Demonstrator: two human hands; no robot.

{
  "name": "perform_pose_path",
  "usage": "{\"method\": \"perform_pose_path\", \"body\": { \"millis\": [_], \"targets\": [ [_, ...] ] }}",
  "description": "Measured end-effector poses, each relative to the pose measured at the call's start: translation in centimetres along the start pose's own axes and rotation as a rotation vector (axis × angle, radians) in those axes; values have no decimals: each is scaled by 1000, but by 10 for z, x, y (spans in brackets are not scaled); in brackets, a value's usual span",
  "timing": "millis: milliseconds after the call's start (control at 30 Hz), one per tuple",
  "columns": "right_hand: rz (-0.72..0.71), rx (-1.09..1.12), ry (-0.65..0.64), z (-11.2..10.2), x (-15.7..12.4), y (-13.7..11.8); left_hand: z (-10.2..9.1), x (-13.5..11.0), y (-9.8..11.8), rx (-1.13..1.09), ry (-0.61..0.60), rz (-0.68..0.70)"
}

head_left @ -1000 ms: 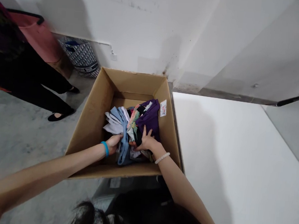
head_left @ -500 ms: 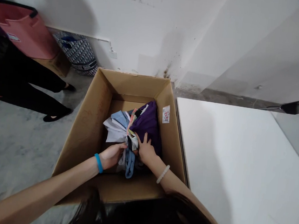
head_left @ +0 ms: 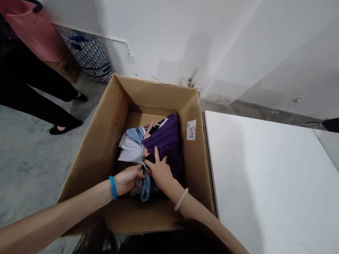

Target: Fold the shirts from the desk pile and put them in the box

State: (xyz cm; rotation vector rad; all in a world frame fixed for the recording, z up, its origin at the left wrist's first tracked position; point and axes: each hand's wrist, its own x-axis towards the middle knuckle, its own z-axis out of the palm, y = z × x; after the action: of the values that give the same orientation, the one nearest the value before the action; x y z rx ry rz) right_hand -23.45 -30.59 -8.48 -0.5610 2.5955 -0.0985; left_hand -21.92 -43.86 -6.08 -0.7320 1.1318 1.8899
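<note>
Both my hands reach down into an open cardboard box (head_left: 106, 129) on the floor. Inside lies a bundle of clothes (head_left: 152, 149): a purple piece (head_left: 168, 141) on the right, pale blue and white pieces (head_left: 131, 147) on the left. My left hand (head_left: 127, 179), with a blue wristband, is closed on the near edge of the bundle, where a blue strip of cloth (head_left: 145, 188) hangs down. My right hand (head_left: 161, 170), with a white bead bracelet, grips the purple and black cloth at the bundle's near side.
A white table top (head_left: 272, 184) stands right of the box. Another person's black-trousered legs and shoes (head_left: 64, 127) are on the grey floor at the left. A pink bag (head_left: 32, 26) and a patterned bag (head_left: 89, 55) sit by the white wall.
The bundle has been gathered tighter, with the purple piece drawn over the top. Both hands have shifted slightly nearer each other at its near edge; the view has tilted a little.
</note>
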Motion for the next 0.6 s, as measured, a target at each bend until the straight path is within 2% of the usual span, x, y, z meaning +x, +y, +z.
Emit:
{"method": "perform_pose_path", "body": {
  "millis": [167, 267, 333, 433, 500, 600],
  "targets": [
    [-2, 12, 21, 3, 4, 5, 14, -10, 11, 198, -43, 106],
    [-19, 7, 24, 0, 2, 8, 16, -23, 14, 413, -61, 255],
    [-22, 6, 12, -1, 0, 10, 11, -41, 9, 618, -78, 353],
    [-35, -4, 13, -3, -2, 10, -6, -78, -14, 983, -131, 432],
    [-51, -23, 30, -3, -3, 11, -19, -97, -36, 1189, -117, 518],
    [-71, -40, 46, -2, -4, 13, -37, -103, -68, 1389, -42, 665]
  ]
}}
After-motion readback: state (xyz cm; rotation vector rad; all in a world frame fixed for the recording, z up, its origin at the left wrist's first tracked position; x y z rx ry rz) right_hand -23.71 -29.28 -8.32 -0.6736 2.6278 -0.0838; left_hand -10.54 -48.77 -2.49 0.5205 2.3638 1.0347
